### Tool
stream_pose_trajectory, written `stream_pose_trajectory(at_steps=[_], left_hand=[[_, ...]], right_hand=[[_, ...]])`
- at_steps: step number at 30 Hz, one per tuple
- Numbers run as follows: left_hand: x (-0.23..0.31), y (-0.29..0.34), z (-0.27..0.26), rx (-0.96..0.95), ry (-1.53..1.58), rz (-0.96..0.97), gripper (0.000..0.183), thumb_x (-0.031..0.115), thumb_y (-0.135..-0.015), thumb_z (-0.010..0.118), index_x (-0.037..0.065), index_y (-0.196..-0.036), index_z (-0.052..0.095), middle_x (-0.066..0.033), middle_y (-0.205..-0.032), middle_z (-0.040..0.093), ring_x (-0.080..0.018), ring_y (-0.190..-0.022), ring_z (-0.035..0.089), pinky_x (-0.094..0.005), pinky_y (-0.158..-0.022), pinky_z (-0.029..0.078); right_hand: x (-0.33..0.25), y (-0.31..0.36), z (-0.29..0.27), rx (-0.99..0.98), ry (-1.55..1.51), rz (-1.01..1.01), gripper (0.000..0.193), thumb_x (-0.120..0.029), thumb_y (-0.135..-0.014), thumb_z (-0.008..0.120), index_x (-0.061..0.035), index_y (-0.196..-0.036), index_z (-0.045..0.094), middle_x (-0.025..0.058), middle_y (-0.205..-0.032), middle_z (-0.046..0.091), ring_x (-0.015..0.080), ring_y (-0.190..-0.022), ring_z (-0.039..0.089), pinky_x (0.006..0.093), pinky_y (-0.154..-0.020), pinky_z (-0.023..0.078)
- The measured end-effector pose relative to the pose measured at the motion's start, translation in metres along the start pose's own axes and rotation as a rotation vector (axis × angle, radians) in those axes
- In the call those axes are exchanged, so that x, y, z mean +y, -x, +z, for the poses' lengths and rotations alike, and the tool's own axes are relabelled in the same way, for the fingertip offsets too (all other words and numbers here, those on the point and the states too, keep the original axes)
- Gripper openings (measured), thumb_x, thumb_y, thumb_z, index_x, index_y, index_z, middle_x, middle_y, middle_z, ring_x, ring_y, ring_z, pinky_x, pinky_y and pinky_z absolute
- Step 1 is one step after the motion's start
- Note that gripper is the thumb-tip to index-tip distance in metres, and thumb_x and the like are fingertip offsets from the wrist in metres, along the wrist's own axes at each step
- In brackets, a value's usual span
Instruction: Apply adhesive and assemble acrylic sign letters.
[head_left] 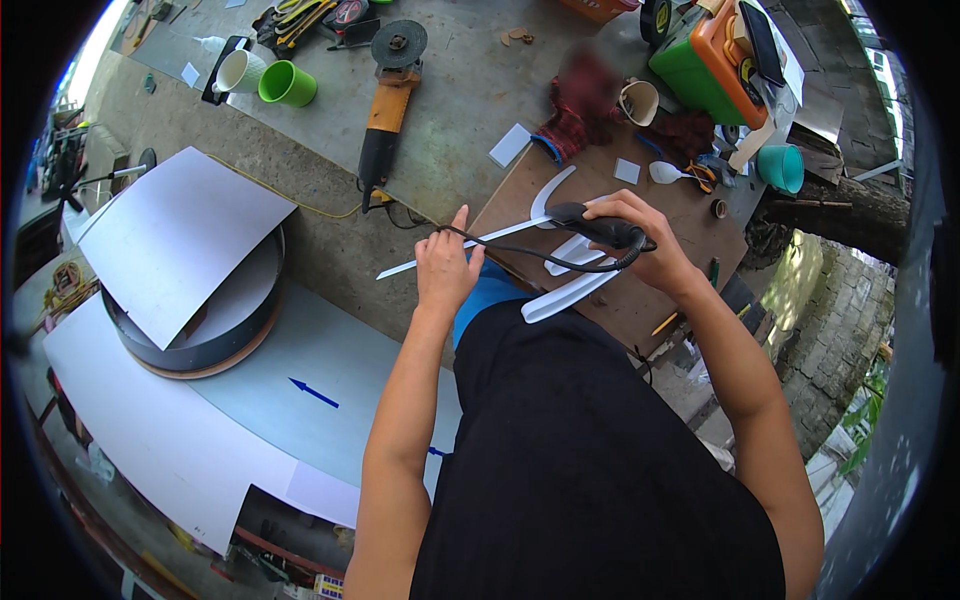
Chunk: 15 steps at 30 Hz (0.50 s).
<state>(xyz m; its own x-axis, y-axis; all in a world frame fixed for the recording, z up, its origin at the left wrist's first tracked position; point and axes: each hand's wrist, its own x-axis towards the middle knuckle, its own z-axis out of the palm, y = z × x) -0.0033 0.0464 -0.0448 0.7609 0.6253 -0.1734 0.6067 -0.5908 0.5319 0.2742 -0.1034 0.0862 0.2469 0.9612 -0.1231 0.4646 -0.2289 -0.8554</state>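
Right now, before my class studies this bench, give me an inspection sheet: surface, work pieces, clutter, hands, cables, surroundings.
Surface: brown board beside grey tabletop.
Work pieces: black handheld tool, white strip, curved white piece.
Clutter: angle grinder, green cup, red glove.
Hands: right hand grips the tool; left hand is at the strip, grip unclear.
Cables: black cord loops from the tool toward the left hand.
Surroundings: white sheet on a round drum.

Smooth, plastic-looking white strip [508, 232], matt plastic-bodied black tool [585, 222], rough concrete floor [325, 265].
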Motion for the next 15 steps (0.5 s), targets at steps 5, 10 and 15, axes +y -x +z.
stream_pose_trajectory(at_steps=[5,10,15], left_hand=[[-0.019,0.007,-0.013,-0.004,-0.047,-0.093,0.101,0.027,-0.086,0.084,0.010,-0.167,0.027,-0.0114,-0.101,0.072,-0.0308,-0.101,0.068,-0.0446,-0.091,0.045],[-0.027,0.005,-0.017,-0.109,0.081,-0.205,0.120,0.024,-0.083,0.088,0.010,-0.170,0.006,-0.0117,-0.110,0.077,-0.0306,-0.101,0.074,-0.0441,-0.091,0.047],[-0.017,-0.002,-0.012,-0.199,0.030,-0.176,0.119,0.024,-0.084,0.087,0.009,-0.170,0.007,-0.0120,-0.108,0.077,-0.0311,-0.099,0.074,-0.0456,-0.090,0.047]], right_hand=[[0.000,0.001,-0.001,-0.002,0.012,0.003,0.046,-0.001,-0.078,0.087,-0.0085,-0.120,0.070,0.0113,-0.114,0.069,0.0328,-0.105,0.071,0.0410,-0.091,0.058],[0.000,0.000,-0.001,-0.013,-0.006,0.022,0.046,0.002,-0.078,0.086,-0.0078,-0.120,0.070,0.0125,-0.117,0.070,0.0312,-0.106,0.071,0.0388,-0.092,0.057],[-0.001,0.001,-0.001,-0.013,0.005,0.028,0.045,-0.001,-0.078,0.087,-0.0087,-0.120,0.070,0.0116,-0.116,0.069,0.0328,-0.107,0.071,0.0404,-0.093,0.057]])
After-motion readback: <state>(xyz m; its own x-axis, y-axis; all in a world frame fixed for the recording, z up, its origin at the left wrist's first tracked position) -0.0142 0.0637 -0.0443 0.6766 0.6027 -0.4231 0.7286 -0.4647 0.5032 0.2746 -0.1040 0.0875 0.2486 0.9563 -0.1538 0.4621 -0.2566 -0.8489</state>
